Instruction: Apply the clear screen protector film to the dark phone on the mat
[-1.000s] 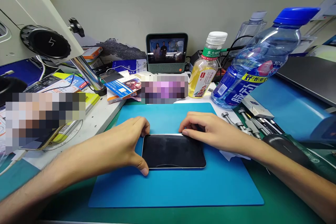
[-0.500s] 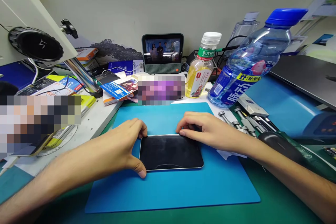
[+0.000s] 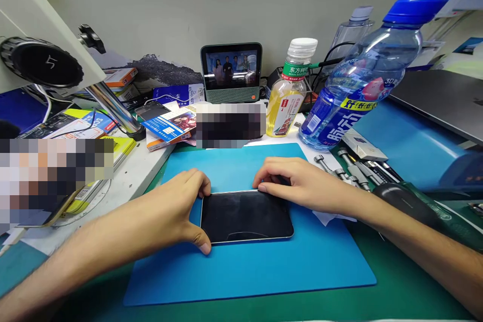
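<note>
A smartphone (image 3: 247,217) lies face up on the blue mat (image 3: 249,271), its black screen dark with a curved line near the near edge. My left hand (image 3: 188,206) grips its left end, thumb at the near corner and curled fingers at the far corner. At the far long edge, my right hand (image 3: 289,178) has its thumb and fingertips pressed together against the frame. Something dark shows in the hollow of that hand; what it pinches, if anything, is too hidden to name.
Behind the mat stand a small display (image 3: 231,71), a tea bottle (image 3: 289,90) and a large blue-capped bottle (image 3: 362,75). Screwdrivers (image 3: 354,171) and a black mouse-like object (image 3: 405,204) lie right. A microscope stand (image 3: 116,105) and boxes (image 3: 169,126) are at left.
The camera view has shifted slightly. Both hands keep nearly the same hold on the phone, which shows no clear movement on the mat.
</note>
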The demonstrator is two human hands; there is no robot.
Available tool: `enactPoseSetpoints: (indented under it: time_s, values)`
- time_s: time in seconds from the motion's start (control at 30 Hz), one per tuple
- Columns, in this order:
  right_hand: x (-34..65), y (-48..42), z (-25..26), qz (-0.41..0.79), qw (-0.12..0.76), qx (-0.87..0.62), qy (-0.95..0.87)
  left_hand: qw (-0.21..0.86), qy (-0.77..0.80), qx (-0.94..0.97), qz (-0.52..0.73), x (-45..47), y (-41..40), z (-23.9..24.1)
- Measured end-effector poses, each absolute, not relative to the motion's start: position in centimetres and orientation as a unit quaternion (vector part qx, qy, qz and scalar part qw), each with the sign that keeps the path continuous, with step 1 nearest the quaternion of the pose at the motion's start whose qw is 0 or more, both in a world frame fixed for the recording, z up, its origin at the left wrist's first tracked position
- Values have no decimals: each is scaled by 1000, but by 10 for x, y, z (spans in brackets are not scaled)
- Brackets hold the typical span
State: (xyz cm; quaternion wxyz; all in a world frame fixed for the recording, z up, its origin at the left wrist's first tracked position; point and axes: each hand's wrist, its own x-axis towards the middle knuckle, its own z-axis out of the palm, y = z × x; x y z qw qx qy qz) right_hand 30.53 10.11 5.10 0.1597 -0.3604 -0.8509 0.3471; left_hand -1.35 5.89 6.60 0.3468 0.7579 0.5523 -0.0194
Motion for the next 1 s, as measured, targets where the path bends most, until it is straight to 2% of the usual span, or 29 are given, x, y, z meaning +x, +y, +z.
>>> enactPoseSetpoints:
  time_s: [0.77, 1.0]
  values:
    - [306, 100, 51, 349, 165, -354, -852, 336, 557, 760, -22, -16, 60, 62]
    - [308, 99, 50, 338, 161, -354, -857, 341, 575, 743, -30, -5, 58, 76]
